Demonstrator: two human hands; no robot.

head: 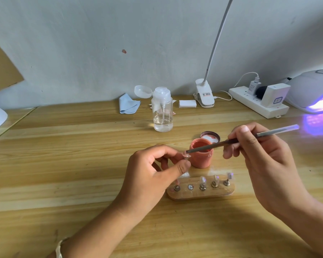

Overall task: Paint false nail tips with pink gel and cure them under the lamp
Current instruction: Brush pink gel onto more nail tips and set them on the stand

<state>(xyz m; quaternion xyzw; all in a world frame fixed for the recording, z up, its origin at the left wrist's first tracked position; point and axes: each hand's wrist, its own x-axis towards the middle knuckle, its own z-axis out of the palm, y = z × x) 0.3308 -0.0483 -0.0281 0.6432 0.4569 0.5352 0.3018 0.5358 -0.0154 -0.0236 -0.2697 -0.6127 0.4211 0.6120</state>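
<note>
My left hand (157, 170) pinches a nail tip (186, 155) between thumb and fingers. My right hand (265, 159) grips the brush (241, 139), its point at the tip. The open pink pot (201, 157) stands just behind the tip, the lid (210, 136) farther back and the holder (199, 193) nearer. Bottle (162, 112), cloth (128, 104), clip lamp (204, 95) and power strip (257, 103) line the far edge. The curing lamp (311, 90) glows violet at far right. The surface (63, 155) is wood and the wall (101, 43) grey.
</note>
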